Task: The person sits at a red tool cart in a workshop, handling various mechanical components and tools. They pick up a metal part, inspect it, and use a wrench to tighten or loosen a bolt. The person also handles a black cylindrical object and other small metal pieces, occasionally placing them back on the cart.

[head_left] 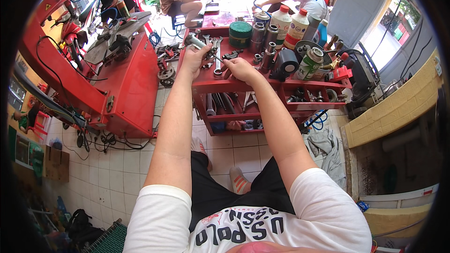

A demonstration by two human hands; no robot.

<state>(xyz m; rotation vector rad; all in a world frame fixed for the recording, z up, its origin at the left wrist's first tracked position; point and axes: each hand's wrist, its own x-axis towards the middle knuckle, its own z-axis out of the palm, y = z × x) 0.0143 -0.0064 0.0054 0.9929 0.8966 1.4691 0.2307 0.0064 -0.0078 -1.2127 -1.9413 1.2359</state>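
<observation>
My left hand [193,61] is closed around a silver cylindrical metal part [197,41] with a darker end, raised over the near left of the red tool cart [206,85]. My right hand [242,71] grips a thin dark metal rod [217,58], its far end pointing at my left hand. Whether the rod touches the cylinder, I cannot tell. On the cart top between my hands lies a combination wrench [218,68]. Beyond my right hand stand a steel socket [268,54] and a black cylindrical object [284,63].
White bottles with red caps [296,26], a green tub [240,34] and a spray can [310,62] crowd the cart. At left stands a red machine [126,84] with cables on the floor. Several people sit beyond the cart. A grey cloth [328,150] lies on the right floor.
</observation>
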